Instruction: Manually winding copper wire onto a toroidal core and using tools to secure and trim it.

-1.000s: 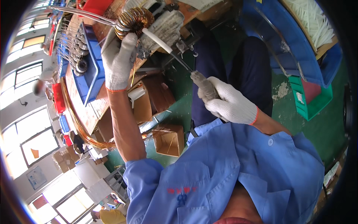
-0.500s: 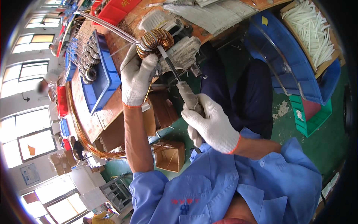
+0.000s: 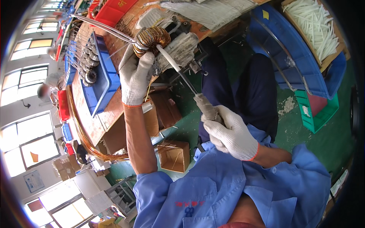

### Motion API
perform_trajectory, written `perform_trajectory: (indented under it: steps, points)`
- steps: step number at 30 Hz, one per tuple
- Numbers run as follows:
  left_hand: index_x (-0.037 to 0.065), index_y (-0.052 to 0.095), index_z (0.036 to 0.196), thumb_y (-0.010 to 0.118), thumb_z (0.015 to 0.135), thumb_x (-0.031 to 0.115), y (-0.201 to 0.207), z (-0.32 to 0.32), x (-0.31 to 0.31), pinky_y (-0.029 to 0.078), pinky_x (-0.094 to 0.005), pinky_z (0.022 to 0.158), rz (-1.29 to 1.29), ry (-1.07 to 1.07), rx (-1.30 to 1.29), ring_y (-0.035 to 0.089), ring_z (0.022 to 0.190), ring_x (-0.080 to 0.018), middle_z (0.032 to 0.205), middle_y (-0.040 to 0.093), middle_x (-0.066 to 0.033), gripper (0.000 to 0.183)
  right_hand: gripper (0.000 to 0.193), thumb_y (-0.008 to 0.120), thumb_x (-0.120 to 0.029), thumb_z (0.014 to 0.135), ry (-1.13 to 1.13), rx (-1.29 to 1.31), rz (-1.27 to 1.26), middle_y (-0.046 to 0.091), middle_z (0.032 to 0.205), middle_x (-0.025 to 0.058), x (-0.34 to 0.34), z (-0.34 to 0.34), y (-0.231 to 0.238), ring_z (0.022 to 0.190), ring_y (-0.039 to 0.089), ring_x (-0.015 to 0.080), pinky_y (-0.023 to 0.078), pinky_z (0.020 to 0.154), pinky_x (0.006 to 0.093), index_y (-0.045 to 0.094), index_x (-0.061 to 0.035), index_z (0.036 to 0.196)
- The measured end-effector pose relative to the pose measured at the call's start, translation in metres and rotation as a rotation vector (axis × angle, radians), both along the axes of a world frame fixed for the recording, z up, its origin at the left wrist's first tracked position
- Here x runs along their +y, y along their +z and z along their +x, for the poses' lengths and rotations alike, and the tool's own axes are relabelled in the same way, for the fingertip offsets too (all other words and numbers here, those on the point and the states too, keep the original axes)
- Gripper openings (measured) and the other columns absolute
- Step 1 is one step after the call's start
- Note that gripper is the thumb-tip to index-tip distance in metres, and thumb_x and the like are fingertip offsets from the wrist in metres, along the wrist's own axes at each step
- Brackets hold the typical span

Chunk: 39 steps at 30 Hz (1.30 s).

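Note:
My left hand (image 3: 136,78), in a white knit glove, grips a ring-shaped coil (image 3: 155,40) wound with copper wire. Long pale leads (image 3: 102,27) run from the coil toward the upper left. Lower right of it, my gloved right hand (image 3: 232,135) is closed round the wrapped, greyish handle of a hooked or rod-like tool (image 3: 205,106); its tip is hidden. From the tool's metal shaft a white sleeve (image 3: 169,57) stretches up to the coil's middle. Behind the coil sits a worn, whitish clamp-like fixture (image 3: 178,49) at the bench edge.
A blue bin (image 3: 99,89) with several wound rings stands on the wooden bench at left. At right are a large blue bin (image 3: 281,57), a carton of white tubes (image 3: 313,30) and a green crate (image 3: 315,117). Below the bench lies an open cardboard box (image 3: 173,155).
My right hand has drawn the tool down and to the right, away from the coil. More of the white sleeve now shows. My left hand and the coil have shifted slightly up and left.

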<state>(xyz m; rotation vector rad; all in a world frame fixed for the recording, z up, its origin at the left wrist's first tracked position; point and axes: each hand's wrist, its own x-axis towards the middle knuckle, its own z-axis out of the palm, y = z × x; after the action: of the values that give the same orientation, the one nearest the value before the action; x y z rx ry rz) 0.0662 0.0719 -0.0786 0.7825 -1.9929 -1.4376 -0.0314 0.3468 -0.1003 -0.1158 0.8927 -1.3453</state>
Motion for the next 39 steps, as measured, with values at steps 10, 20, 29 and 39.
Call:
perform_trajectory:
  steps: [10, 20, 29, 39]
  points:
    - [-0.003, 0.063, 0.133, 0.076, 0.098, 0.029, 0.005, 0.0, 0.001, 0.036, -0.0206, 0.057, -0.004, -0.012, 0.025, 0.046, 0.066, -0.0028, 0.086, 0.062, 0.003, 0.05, 0.012, 0.064, -0.014, 0.102, -0.086, 0.301, 0.267, 0.051, 0.066, -0.0048, 0.125, -0.025, -0.086, 0.05, 0.045, 0.002, 0.031, 0.046, 0.0225, 0.058, -0.0074, 0.093]
    - [-0.007, 0.061, 0.135, 0.072, 0.098, 0.024, 0.019, 0.01, 0.004, 0.041, -0.021, 0.058, -0.045, -0.006, 0.01, 0.051, 0.066, -0.0037, 0.084, 0.064, 0.0001, 0.05, 0.034, 0.073, -0.036, 0.098, -0.129, 1.164, -0.082, 0.057, 0.06, 0.0094, -0.106, -0.131, -0.047, 0.051, 0.063, 0.0246, 0.048, 0.051, 0.0378, 0.065, -0.0045, 0.108]
    - [0.0, 0.069, 0.115, 0.071, 0.093, 0.003, 0.066, 0.014, 0.088, 0.053, -0.0312, 0.069, -0.808, 0.012, -0.306, 0.069, 0.078, -0.0161, 0.108, 0.069, -0.0156, 0.023, 0.018, 0.06, -0.016, 0.106, -0.444, 1.527, -0.563, 0.072, 0.098, 0.0136, -0.11, -0.088, -0.14, 0.088, 0.072, 0.0281, 0.056, 0.081, 0.0335, 0.072, -0.0026, 0.108]
    - [0.006, 0.069, 0.122, 0.076, 0.082, 0.022, 0.104, -0.075, -0.004, 0.054, -0.0475, 0.09, -1.31, -0.437, -1.053, 0.07, 0.102, -0.0349, 0.1, 0.072, -0.0195, 0.044, 0.048, 0.063, -0.053, 0.099, -0.014, 2.233, -0.466, 0.066, 0.068, 0.0151, -0.094, -0.155, -0.055, 0.064, 0.068, 0.0368, 0.053, 0.059, 0.0481, 0.071, -0.0108, 0.077]
